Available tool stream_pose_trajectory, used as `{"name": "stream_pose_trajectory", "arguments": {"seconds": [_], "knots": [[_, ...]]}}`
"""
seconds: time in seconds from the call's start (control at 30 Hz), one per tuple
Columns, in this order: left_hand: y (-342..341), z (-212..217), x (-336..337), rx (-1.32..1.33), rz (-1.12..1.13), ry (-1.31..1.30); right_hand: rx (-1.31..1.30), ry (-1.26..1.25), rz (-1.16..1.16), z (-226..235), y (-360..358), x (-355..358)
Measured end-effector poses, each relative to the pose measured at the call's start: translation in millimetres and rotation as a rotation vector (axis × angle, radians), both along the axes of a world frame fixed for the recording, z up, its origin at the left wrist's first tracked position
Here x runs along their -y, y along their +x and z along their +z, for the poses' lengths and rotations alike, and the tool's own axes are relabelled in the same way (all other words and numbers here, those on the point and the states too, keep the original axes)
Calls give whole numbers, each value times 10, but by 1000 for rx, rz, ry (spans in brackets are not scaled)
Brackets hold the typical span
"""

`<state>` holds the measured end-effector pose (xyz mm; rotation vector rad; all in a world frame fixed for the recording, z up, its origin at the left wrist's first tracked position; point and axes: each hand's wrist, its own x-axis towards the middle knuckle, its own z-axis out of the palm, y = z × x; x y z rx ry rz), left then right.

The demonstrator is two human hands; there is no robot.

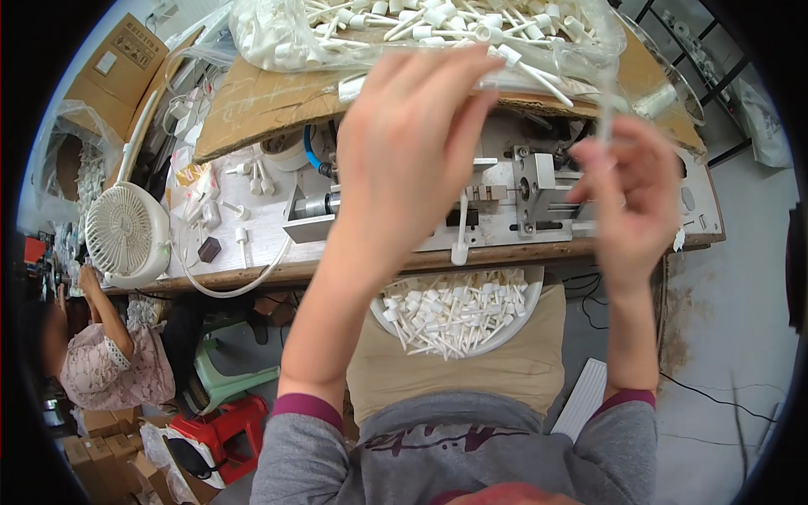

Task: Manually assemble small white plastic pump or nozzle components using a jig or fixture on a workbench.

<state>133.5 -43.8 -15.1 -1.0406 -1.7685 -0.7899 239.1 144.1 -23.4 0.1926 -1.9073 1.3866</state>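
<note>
My left hand reaches over the bench machine, its fingers stretched out and slightly apart, tips at the edge of a heap of white stemmed plastic caps. Nothing shows between its fingers. My right hand is raised beside the machine's right end, blurred by motion. Thumb and fingers pinch a thin whitish stick that points upward; its far end is smeared. Below my left hand, one white stemmed cap hangs cap-down at the front of the metal fixture. My left hand and forearm hide part of the machine.
A white bowl full of stemmed caps rests on my lap. Cardboard overhangs the machine under the heap's plastic bag. A white fan, several loose caps and a curved hose lie left. Another person sits farther left.
</note>
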Motion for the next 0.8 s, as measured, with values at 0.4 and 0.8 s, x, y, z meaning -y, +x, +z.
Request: {"name": "stream_pose_trajectory", "arguments": {"seconds": [0.4,0.8], "knots": [[-503,30,-376,100,-49,-397,-80,742,-152,-1081,58,519],[-303,44,-130,100,-111,-41,79,1106,-89,-875,35,635]]}}
